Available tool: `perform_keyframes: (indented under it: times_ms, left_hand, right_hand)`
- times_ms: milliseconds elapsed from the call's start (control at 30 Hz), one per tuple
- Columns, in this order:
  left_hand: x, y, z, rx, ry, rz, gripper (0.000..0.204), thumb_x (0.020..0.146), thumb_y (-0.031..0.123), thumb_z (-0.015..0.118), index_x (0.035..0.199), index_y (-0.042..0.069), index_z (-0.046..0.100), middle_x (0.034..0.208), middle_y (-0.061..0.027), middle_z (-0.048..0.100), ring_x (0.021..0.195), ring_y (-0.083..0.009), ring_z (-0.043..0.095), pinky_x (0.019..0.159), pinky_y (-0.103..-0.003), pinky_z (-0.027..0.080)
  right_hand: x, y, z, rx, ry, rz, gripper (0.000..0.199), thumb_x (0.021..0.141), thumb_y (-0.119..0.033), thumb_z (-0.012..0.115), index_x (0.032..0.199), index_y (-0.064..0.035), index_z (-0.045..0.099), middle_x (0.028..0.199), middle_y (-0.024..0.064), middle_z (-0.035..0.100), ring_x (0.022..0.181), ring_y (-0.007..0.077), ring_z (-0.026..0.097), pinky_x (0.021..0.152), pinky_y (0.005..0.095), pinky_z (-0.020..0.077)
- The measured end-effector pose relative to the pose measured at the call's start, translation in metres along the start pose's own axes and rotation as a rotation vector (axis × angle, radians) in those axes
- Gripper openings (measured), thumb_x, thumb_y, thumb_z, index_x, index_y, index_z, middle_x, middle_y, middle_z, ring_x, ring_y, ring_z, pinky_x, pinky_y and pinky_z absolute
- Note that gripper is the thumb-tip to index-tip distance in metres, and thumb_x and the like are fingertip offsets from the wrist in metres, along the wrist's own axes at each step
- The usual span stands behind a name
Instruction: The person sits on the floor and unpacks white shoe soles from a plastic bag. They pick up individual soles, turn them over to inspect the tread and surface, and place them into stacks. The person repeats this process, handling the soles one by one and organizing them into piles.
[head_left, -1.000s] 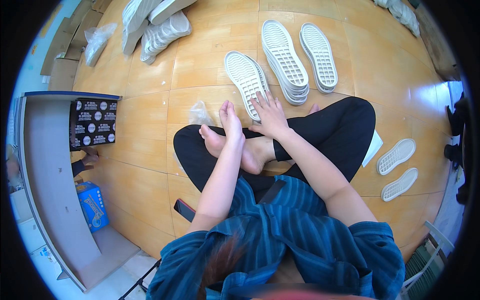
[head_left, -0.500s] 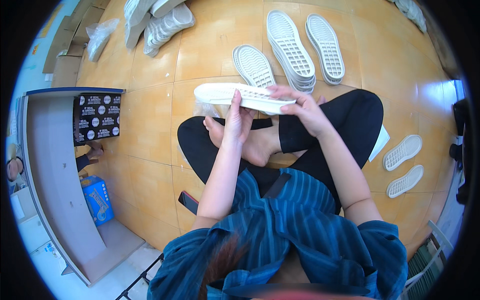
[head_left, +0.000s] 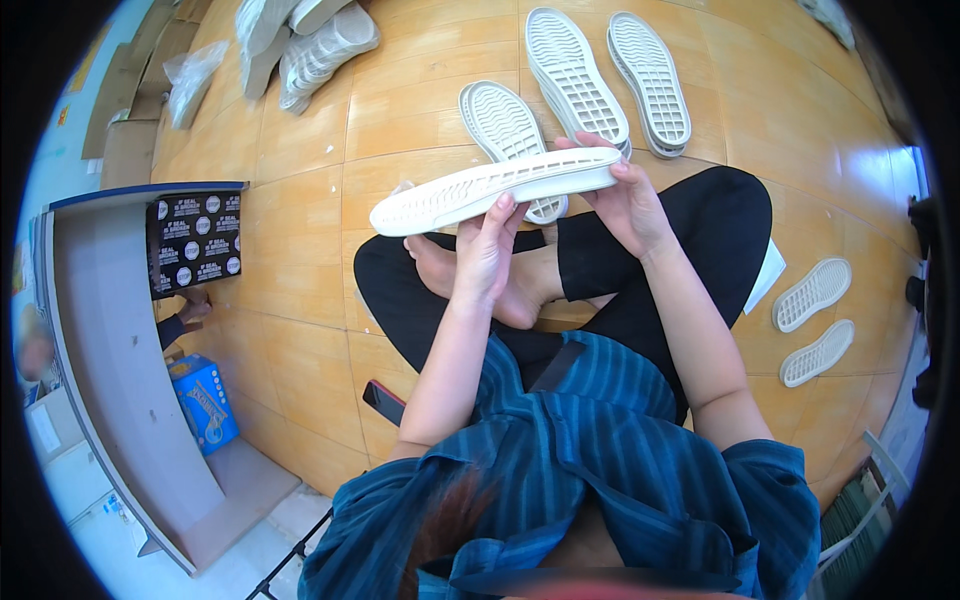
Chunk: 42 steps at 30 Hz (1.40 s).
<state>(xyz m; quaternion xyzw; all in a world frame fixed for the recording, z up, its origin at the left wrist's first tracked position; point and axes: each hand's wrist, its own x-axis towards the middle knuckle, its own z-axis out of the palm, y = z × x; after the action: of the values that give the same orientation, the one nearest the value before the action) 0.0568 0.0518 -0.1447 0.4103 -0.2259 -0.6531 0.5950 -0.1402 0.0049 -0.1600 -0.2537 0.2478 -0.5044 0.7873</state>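
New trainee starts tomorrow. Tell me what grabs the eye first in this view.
A long white shoe sole is held up at centre by the left hand and right hand, above crossed bare feet. More white soles lie stacked on the tan tiled floor beyond.

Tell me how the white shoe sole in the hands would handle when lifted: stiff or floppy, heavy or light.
The white shoe sole probably holds its shape: it spans between the left hand and right hand and its free end juts out without drooping. It seems light, since fingertips alone carry it. Being flat, it should not roll if set on the floor.
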Motion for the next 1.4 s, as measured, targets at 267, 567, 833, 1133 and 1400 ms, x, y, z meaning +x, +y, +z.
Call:
perform_keyframes:
  times_ms: [267, 567, 833, 1133, 1400]
  left_hand:
    - [0.008, 0.014, 0.011, 0.104, 0.138, 0.211, 0.046, 0.093, 0.017, 0.069, 0.127, 0.004, 0.041, 0.126, -0.0108, 0.053, 0.119, -0.0219, 0.055, 0.110, -0.042, 0.042]
    - [0.008, 0.029, 0.009, 0.007, 0.149, 0.208, 0.050, 0.093, 0.030, 0.068, 0.127, 0.003, 0.044, 0.122, -0.0133, 0.053, 0.120, -0.0281, 0.054, 0.110, -0.044, 0.043]
    - [0.008, 0.041, 0.008, -0.336, 0.145, 0.006, 0.083, 0.086, 0.056, 0.068, 0.128, -0.008, 0.036, 0.122, -0.0190, 0.047, 0.123, -0.0318, 0.052, 0.113, -0.044, 0.041]
    - [0.007, 0.050, 0.001, -0.752, -0.182, -0.201, 0.080, 0.092, 0.048, 0.062, 0.140, -0.009, 0.032, 0.133, -0.0227, 0.043, 0.121, -0.0325, 0.052, 0.114, -0.048, 0.039]
    - [0.009, 0.032, -0.005, -1.084, -0.645, -0.217, 0.102, 0.072, 0.039, 0.085, 0.149, 0.004, 0.029, 0.146, -0.0201, 0.037, 0.116, -0.0298, 0.050, 0.104, -0.045, 0.047]
  right_hand:
    - [0.010, 0.019, -0.004, -0.126, 0.260, 0.223, 0.060, 0.104, -0.050, 0.034, 0.141, -0.0030, 0.041, 0.137, 0.0145, 0.051, 0.126, 0.0250, 0.050, 0.104, 0.0381, 0.0377]
    - [0.011, 0.025, -0.012, -0.178, 0.230, 0.252, 0.044, 0.105, -0.037, 0.040, 0.130, -0.0022, 0.053, 0.125, 0.0099, 0.059, 0.116, 0.0203, 0.057, 0.093, 0.0323, 0.0432]
    - [0.011, 0.025, -0.011, -0.187, 0.230, 0.246, 0.041, 0.105, -0.034, 0.041, 0.127, -0.0023, 0.055, 0.124, 0.0089, 0.060, 0.112, 0.0187, 0.059, 0.090, 0.0307, 0.0448]
    - [0.010, 0.025, -0.010, -0.198, 0.223, 0.229, 0.041, 0.105, -0.032, 0.042, 0.128, -0.0008, 0.055, 0.125, 0.0106, 0.060, 0.112, 0.0195, 0.059, 0.092, 0.0312, 0.0461]
    - [0.010, 0.024, -0.009, -0.233, 0.217, 0.233, 0.041, 0.105, -0.033, 0.041, 0.129, -0.0015, 0.054, 0.125, 0.0110, 0.060, 0.114, 0.0197, 0.058, 0.094, 0.0321, 0.0451]
